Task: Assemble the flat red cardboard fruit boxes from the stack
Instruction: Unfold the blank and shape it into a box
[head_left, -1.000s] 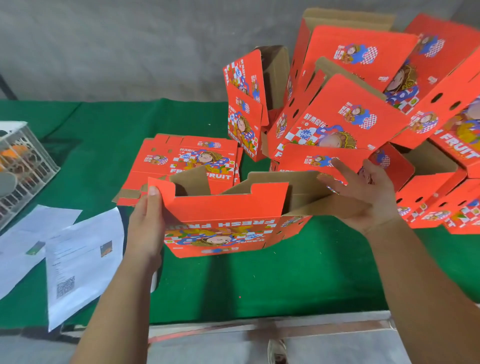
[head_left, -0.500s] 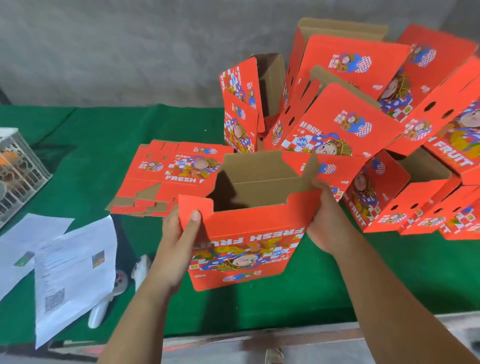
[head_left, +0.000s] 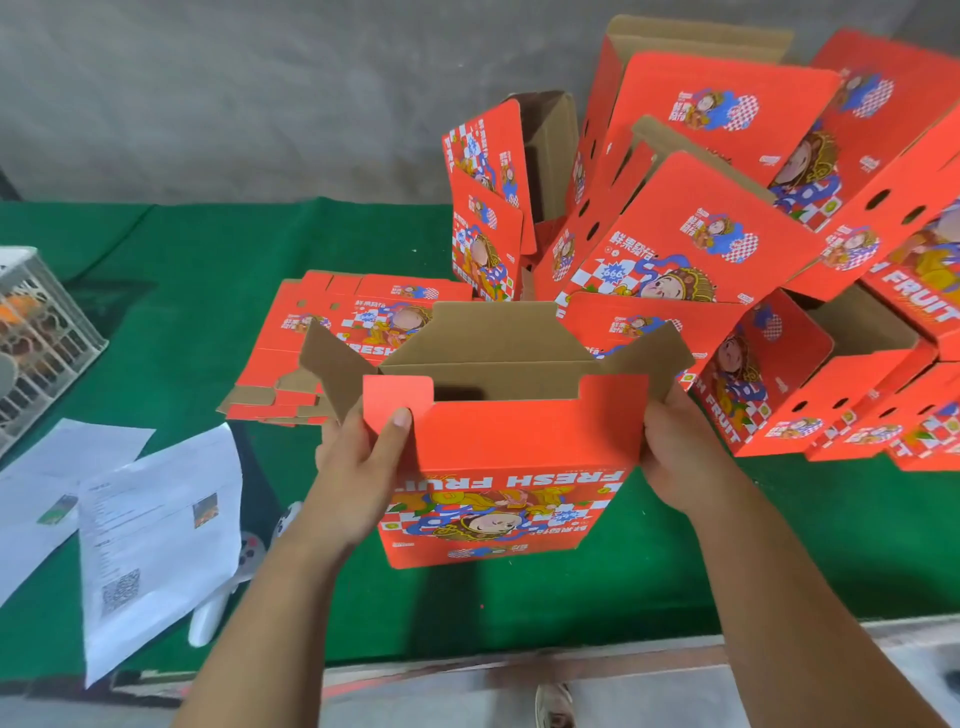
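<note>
While flaps stand open on top, both hands, left hand (head_left: 358, 467) and right hand (head_left: 675, 452), grip a red box (head_left: 509, 467) by its sides above the table (head_left: 208, 270).

Opened red box (head_left: 519, 457) held upright, left hand (head_left: 358, 467) and right hand (head_left: 675, 457) gripping its sides, flat stack (head_left: 322, 332) behind

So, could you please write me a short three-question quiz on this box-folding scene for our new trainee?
1. True or false: both hands grip the opened red box.
2. Where does the stack of flat boxes lie, seen from the person?
A. beyond the held box, to the left
B. on the white papers
C. inside the crate
3. Fill in: the top flaps of the held box stand ____.

Key
1. True: the left hand grips one side and the right hand grips the other.
2. A
3. open, showing the brown inside.
</note>
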